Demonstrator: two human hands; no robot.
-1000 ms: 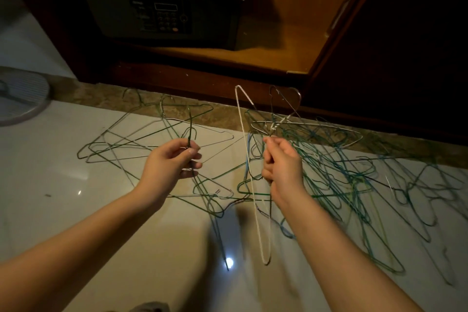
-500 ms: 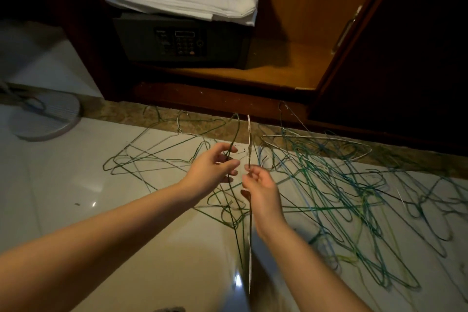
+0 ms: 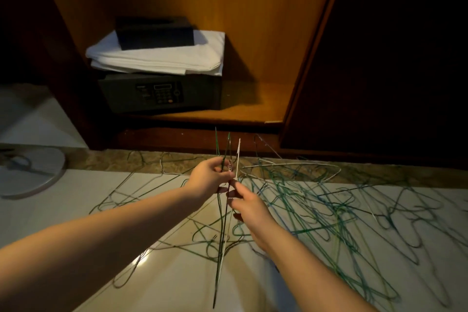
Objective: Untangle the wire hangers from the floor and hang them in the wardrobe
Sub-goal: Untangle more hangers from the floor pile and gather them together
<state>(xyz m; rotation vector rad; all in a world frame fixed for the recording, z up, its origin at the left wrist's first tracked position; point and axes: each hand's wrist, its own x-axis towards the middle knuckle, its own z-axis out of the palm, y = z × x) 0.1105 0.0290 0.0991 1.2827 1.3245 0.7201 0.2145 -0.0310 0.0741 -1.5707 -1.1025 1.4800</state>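
My left hand [image 3: 207, 180] grips a dark green wire hanger [image 3: 220, 230], held edge-on above the floor. Right beside it, my right hand [image 3: 249, 206] pinches a white wire hanger [image 3: 238, 157], also seen edge-on. The two hangers stand side by side, almost touching near their necks. A tangle of green, blue and silver wire hangers [image 3: 316, 202] is spread over the pale floor behind and to the right of my hands. The open wardrobe [image 3: 253, 20] with its wooden interior rises straight ahead; no rail is in view.
A dark safe [image 3: 162, 94] sits on the wardrobe floor, with folded white linen [image 3: 162, 58] and a black box [image 3: 154, 33] stacked on it. The dark wardrobe door [image 3: 379, 58] stands on the right. A round white fan base [image 3: 30, 172] lies at the left.
My hands have come together, bringing the green and white hangers side by side and lifting them. The view has tilted up, showing more of the wardrobe interior.
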